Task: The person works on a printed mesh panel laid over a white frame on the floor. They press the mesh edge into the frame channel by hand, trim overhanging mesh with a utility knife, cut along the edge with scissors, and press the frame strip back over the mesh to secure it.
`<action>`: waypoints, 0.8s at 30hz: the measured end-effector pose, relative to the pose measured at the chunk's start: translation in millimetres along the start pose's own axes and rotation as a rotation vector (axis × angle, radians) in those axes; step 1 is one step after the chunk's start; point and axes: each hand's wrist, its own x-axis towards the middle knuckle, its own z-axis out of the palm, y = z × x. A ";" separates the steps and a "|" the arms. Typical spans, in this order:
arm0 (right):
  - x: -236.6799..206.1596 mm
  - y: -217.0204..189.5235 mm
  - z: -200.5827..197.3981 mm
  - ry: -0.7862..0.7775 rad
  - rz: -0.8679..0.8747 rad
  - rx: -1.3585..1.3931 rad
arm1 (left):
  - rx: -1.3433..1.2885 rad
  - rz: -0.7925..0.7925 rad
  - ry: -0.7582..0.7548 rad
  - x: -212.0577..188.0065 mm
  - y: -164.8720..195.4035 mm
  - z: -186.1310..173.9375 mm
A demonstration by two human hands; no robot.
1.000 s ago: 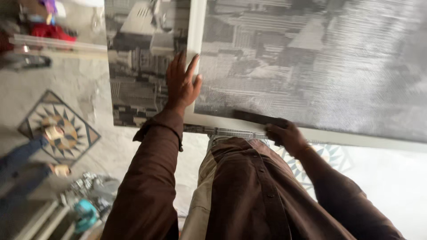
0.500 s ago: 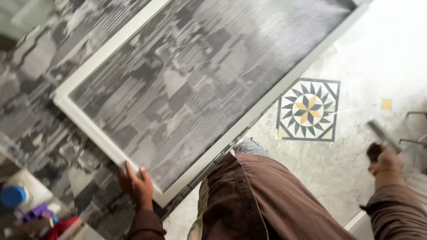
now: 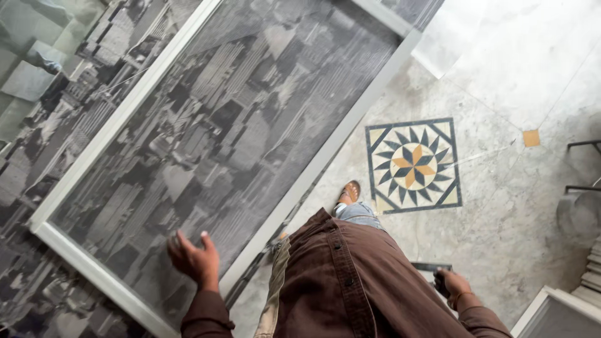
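Nearest to me is my own brown shirt [image 3: 350, 281], buttoned down the front and filling the lower middle of the view. My right hand [image 3: 452, 285] hangs low beside my hip, fingers curled shut around a dark flat tool [image 3: 432, 268]; only its upper end shows, and I cannot tell what kind of tool it is. My left hand [image 3: 193, 258] is out in front at the other side, fingers spread loose and wide, holding nothing. It hovers over the lower corner of the mesh screen panel [image 3: 219, 144], and I cannot tell whether my fingertips touch the mesh. The panel's white frame [image 3: 316, 166] runs slanting just beside my left leg. Below me one sandalled foot [image 3: 350, 191] stands on the marble floor [image 3: 501, 206], near the frame. Just beyond the foot lies a square star-patterned floor tile [image 3: 413, 166] in blue and yellow. Farther off sits a small orange tile [image 3: 531, 138].
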 end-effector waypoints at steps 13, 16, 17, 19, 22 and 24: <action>101.5 -296.4 -76.1 -0.486 -0.849 0.228 | -0.123 0.372 -0.135 -37.9 338.3 106.9; 105.6 -325.5 -52.8 -0.586 -0.889 0.195 | -0.156 0.457 -0.136 -26.4 375.4 122.7; 104.9 -335.2 -43.2 -0.608 -0.894 0.174 | -0.166 0.485 -0.143 -22.0 387.1 128.3; 102.5 -357.4 -22.3 -0.688 -0.867 0.136 | -0.191 0.545 -0.150 -7.1 411.9 141.9; 88.2 -396.0 5.9 -0.719 -0.887 -0.033 | -0.237 0.585 -0.163 12.1 454.1 160.8; 76.2 -433.8 26.0 -0.713 -0.917 -0.202 | -0.250 0.603 -0.172 30.6 485.4 174.9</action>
